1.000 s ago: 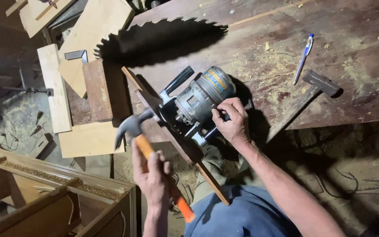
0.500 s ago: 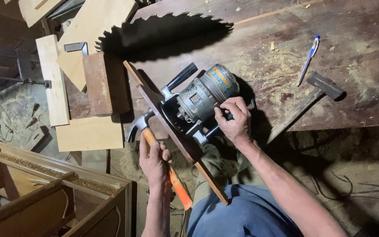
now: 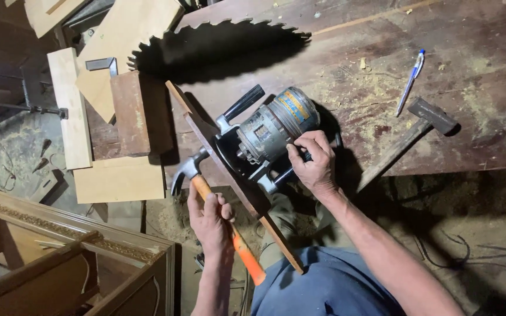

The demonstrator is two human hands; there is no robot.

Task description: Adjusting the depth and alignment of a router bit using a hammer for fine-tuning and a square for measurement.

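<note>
Open floor lies left of my claw hammer [image 3: 206, 193], beside the workbench edge [image 3: 440, 169]. My left hand [image 3: 211, 221] is wrapped tight on its orange handle, head aimed up-left toward the board [image 3: 229, 175]. My right hand [image 3: 311, 161] clamps the router motor [image 3: 270, 131], its axis tilting up-right.

Orange-handled claw hammer [image 3: 206, 187] tilted beside grey router motor [image 3: 267, 134] on board [image 3: 229, 175].
</note>
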